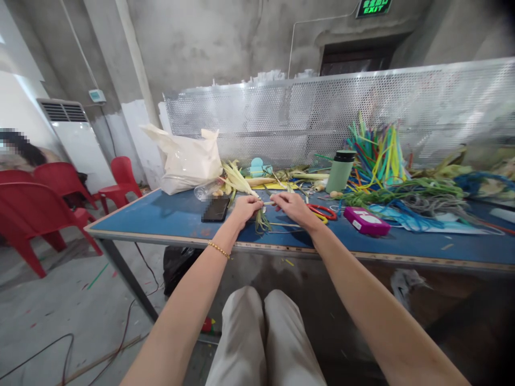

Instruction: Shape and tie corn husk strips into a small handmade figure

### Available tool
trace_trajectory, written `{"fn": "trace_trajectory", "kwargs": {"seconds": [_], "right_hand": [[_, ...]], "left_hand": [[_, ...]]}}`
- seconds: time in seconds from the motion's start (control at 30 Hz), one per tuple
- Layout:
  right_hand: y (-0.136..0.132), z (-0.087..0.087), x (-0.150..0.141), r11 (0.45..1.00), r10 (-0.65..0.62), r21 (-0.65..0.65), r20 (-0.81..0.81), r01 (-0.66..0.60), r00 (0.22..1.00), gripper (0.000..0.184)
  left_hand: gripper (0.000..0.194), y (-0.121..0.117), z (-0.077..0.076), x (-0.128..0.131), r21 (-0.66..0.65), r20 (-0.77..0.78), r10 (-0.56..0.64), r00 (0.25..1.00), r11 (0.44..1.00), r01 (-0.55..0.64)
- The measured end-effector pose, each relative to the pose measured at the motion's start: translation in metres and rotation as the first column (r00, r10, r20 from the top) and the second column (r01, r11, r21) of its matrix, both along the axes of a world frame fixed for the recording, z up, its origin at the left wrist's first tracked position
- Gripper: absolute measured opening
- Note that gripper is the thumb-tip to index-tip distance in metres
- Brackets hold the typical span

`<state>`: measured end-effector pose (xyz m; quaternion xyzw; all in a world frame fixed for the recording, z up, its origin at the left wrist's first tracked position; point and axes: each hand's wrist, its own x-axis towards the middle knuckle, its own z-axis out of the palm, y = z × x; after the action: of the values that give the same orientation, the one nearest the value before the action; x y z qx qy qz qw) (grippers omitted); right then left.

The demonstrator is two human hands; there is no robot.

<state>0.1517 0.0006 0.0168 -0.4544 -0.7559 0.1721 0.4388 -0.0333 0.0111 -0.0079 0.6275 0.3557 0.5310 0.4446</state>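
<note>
Below left grip (247, 208), green strands (263, 221), pale leaves (237, 178) beyond

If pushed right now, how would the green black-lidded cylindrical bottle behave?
Being tall and narrow, the green bottle could tip; its round sides would probably let it roll once down. Its smooth surface looks stiff.

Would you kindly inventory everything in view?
table: one, blue, centre
leafy bundle: one, pale and green, centre
bag: one, cream, table left
flat object: one, black, near bag
bottle: one, green, table back
loops: count unclear, red and yellow, right
box: one, purple, right
strips: many, multicoloured, right
cords: many, mixed, right
panel: one, silver, behind table
sign: one, green, top right
air conditioner: one, white, left
chairs: at least three, red, left
person: one, dark-haired, far left
legs: two, pale-trousered, below
left hand: one, bare, holding bundle
right hand: one, bare, beside bundle
</note>
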Motion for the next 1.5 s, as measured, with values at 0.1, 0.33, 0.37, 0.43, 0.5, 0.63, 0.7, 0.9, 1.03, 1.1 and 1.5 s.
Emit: {"fn": "trace_trajectory", "kwargs": {"seconds": [0.1, 0.33, 0.37, 0.43, 0.5, 0.63, 0.7, 0.9, 1.03, 1.1, 1.5], "right_hand": [[-0.004, 0.000, -0.003, 0.999, 0.010, 0.047, 0.107, -0.015, 0.994, 0.023], [-0.001, 0.006, 0.016, 0.941, -0.332, 0.157, 0.260, 0.299, 0.907, 0.033], [0.000, 0.007, 0.025, 0.908, -0.413, 0.198, 0.290, 0.369, 0.863, 0.031], [0.000, 0.010, 0.046, 0.866, -0.499, 0.274, 0.409, 0.418, 0.764, 0.028], [-0.004, 0.011, 0.066, 0.853, -0.513, 0.280, 0.609, 0.440, 0.606, 0.030], [-0.014, 0.008, 0.092, 0.863, -0.366, 0.148, 0.842, 0.484, 0.395, 0.033], [-0.017, 0.006, 0.096, 0.892, -0.324, 0.136, 0.858, 0.432, 0.399, 0.030], [-0.005, 0.019, 0.106, 0.928, -0.266, 0.088, 0.837, 0.362, 0.479, 0.033], [-0.001, 0.032, 0.123, 0.927, -0.211, -0.104, 0.648, 0.360, 0.732, 0.045], [-0.005, 0.033, 0.130, 0.926, -0.158, -0.251, 0.420, 0.281, 0.894, 0.059], [-0.048, 0.026, 0.070, 0.900, -0.044, -0.435, -0.138, -0.021, 0.989, 0.070]], "left_hand": [[0.029, -0.002, 0.001, 0.001, 0.031, -0.032, -0.007, 0.999, 0.999, 0.008], [0.027, -0.002, 0.002, 0.001, -0.001, -0.066, 0.106, 0.992, 0.994, -0.106], [0.026, -0.002, 0.002, 0.001, -0.014, -0.061, 0.112, 0.992, 0.994, -0.113], [0.026, -0.003, 0.003, 0.001, -0.027, -0.057, 0.107, 0.993, 0.994, -0.109], [0.028, -0.004, 0.003, 0.001, -0.026, -0.061, 0.098, 0.993, 0.995, -0.100], [0.027, -0.006, 0.004, 0.000, -0.039, -0.050, 0.102, 0.993, 0.994, -0.104], [0.024, -0.005, 0.003, -0.001, -0.058, -0.027, 0.106, 0.994, 0.992, -0.108], [0.026, -0.004, 0.003, -0.001, -0.088, -0.001, 0.098, 0.995, 0.991, -0.098], [0.020, -0.003, 0.004, 0.000, -0.150, 0.096, 0.094, 0.991, 0.985, -0.079], [0.017, -0.004, 0.005, -0.001, -0.194, 0.193, 0.089, 0.977, 0.980, -0.051], [0.022, -0.005, 0.013, -0.003, -0.270, 0.468, 0.110, 0.877, 0.963, 0.023]]}}
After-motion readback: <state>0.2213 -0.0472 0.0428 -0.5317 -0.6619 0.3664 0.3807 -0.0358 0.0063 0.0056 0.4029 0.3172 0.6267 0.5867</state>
